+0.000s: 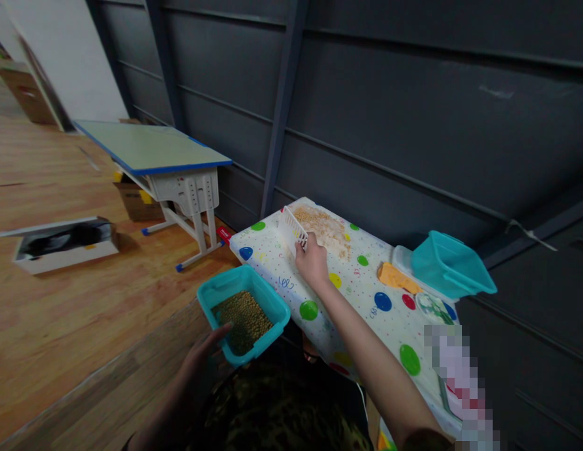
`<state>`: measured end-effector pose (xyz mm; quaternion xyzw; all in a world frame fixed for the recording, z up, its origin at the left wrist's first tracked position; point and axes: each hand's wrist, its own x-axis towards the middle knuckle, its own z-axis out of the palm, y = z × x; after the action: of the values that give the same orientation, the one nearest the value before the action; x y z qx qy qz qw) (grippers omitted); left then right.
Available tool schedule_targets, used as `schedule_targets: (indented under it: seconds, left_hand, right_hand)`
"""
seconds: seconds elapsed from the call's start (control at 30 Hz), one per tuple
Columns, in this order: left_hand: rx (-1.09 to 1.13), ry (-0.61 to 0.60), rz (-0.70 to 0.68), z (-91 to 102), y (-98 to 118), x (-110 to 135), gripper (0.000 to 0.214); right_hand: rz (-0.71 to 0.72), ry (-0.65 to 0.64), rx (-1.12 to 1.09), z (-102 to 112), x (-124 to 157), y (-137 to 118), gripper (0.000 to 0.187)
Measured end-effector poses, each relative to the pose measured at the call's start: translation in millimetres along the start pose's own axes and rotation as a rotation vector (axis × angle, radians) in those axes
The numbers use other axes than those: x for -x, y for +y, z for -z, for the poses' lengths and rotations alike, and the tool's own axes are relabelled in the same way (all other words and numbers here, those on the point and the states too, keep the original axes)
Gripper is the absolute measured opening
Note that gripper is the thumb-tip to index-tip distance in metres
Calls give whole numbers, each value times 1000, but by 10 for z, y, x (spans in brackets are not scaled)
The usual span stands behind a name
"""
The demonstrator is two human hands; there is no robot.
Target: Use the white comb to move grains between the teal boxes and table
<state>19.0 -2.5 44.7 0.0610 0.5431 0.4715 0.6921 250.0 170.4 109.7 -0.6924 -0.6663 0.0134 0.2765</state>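
Observation:
My right hand (pixel 313 263) is closed on the near end of a white slotted plastic piece (pixel 294 228), tilted on edge above the far-left part of the table. Whether it is a basket or a flat panel I cannot tell. Beside it lies a spread of tan beans (pixel 324 228) with pale powder or crumbs. My left hand (pixel 211 344) grips the left rim of a turquoise plastic bin (pixel 272 294), its thumb over the edge and its other fingers mostly hidden. Inside are greenish-brown beans or grains (pixel 247 316). The bin hangs just off the table's front-left edge.
The balloon-print tablecloth (pixel 347 313) covers the table against a dark panelled wall (pixel 413 125). Toward its right end are an orange cloth (pixel 397 277), another turquoise bin (pixel 451 263) and a clear lidded container (pixel 433 307). A school desk (pixel 154 147) and an opened white box (pixel 68 247) stand left.

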Motion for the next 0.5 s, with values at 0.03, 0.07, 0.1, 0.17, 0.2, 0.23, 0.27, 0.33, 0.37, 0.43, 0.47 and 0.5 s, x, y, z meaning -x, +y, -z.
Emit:
schedule_targets:
  seconds: [0.03,0.07,0.1,0.17,0.2,0.23,0.27,0.33,0.37,0.43,0.47,0.5]
  left_hand:
    - [2,8,7,-3,-4,-3,89]
    - [2,14,13,-1,-10,-10,87]
    - [2,15,16,6,-18,-22,86]
    - [6,12,12,36,-38,-62,87]
    - [1,12,10,57,-48,-91,87]
    - [-16,13,12,78,-58,-124,83]
    - [-33,12,15,98,-65,-157,78]
    - [-61,4,25,125,-73,-214,64]
    - [-65,-7,33,129,-72,-232,59]
    - [-55,-21,54,118,-64,-242,56]
    - [-52,-22,62,107,-59,-236,56]
    - [-50,-23,62,95,-56,-227,56]
  right_hand:
    - [6,-1,-4,-10,0,-10,25]
    - [10,-5,-8,-16,-2,-21,25]
    - [12,-10,-14,-16,-6,-33,24]
    - [10,-14,-32,8,-23,-49,23]
    - [11,-10,-44,34,-34,-49,23]
    - [11,-1,-56,71,-44,-39,22]
    - [10,14,-68,117,-50,-18,22]
    - [5,55,-84,229,-41,61,20]
    - [2,78,-86,291,-20,118,19]
    - [-2,123,-79,404,58,251,18]
    - [-3,140,-77,449,113,319,18]
    - [-12,150,-73,482,175,381,18]
